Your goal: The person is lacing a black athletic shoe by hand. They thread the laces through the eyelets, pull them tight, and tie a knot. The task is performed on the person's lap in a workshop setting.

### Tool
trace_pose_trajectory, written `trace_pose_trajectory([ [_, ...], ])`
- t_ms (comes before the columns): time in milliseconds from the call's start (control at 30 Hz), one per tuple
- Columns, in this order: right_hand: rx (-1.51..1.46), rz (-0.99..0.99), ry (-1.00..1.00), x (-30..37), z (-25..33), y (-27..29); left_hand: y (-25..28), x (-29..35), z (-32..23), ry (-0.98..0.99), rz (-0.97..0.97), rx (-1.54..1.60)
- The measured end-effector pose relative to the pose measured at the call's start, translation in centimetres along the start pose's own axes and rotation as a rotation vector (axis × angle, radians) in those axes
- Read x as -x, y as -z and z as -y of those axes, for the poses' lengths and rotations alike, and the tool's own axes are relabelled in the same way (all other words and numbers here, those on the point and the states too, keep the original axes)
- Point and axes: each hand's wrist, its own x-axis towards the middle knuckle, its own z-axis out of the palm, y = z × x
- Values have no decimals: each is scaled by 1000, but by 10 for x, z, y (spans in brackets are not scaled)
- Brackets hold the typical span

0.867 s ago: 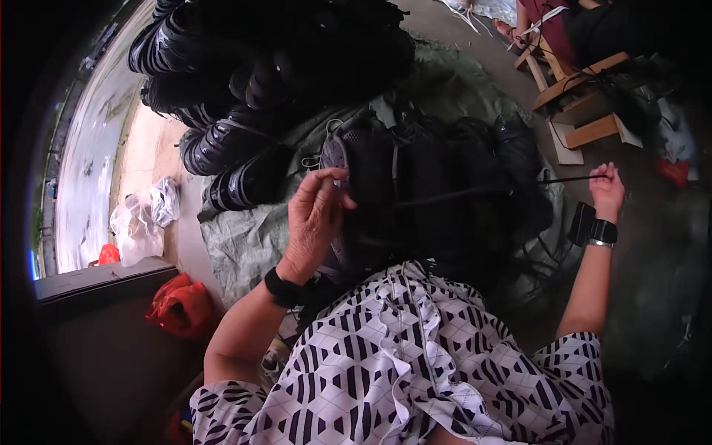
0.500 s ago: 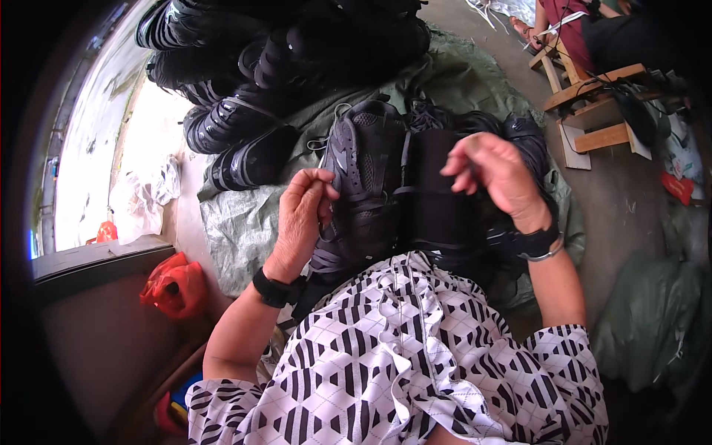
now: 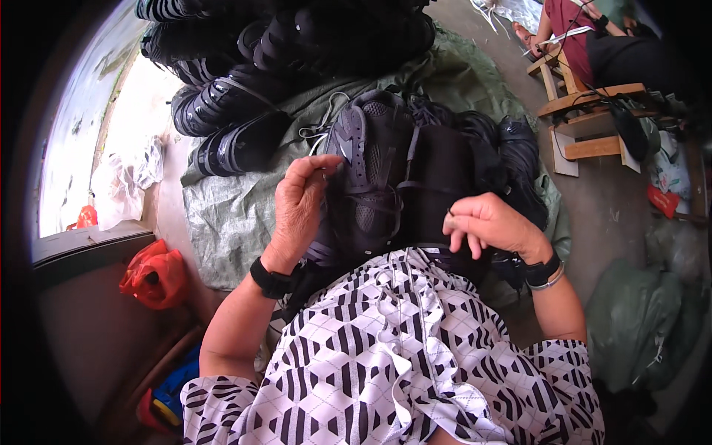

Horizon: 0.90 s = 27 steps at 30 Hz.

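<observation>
A dark grey shoe upper (image 3: 378, 167) with eyelets, mesh and a thin grey lace (image 3: 412, 144) rests on my dark-clad lap. At its left edge, my left hand (image 3: 298, 211) is closed in a pinch with thumb and forefinger together; what it holds, if anything, is too small to make out. Over the right side of my lap, my right hand (image 3: 495, 225) is also pinched at thumb and forefinger, its other fingers curled. A tiny dark thing seems to show at its fingertips, but I cannot name it. Pale loose lace ends (image 3: 319, 132) stick out left of the upper.
Bundles of dark shoe uppers (image 3: 230, 96) are piled ahead on a green-grey tarp (image 3: 222, 230). More dark bundles (image 3: 519, 159) lie at my right knee. Wooden stools (image 3: 589, 148) and a seated person (image 3: 575, 44) are at far right. A red bag (image 3: 154, 274) sits at left.
My right hand has come down and nearer to my body, and its fingers have drawn together. The left hand has shifted slightly up along the upper's edge.
</observation>
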Motion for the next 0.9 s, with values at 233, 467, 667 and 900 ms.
trace_pose_trajectory([
  [233,-96,-103,455,-55,9,-39,1,16,-9,239,28,-84],
  [467,142,54,195,-23,2,-24,3,18,-8,124,161,-205],
  [667,-86,-136,352,-27,10,-6,2,20,-8,357,82,23],
  [900,-214,-114,388,-80,49,-16,-4,19,-13,274,188,-250],
])
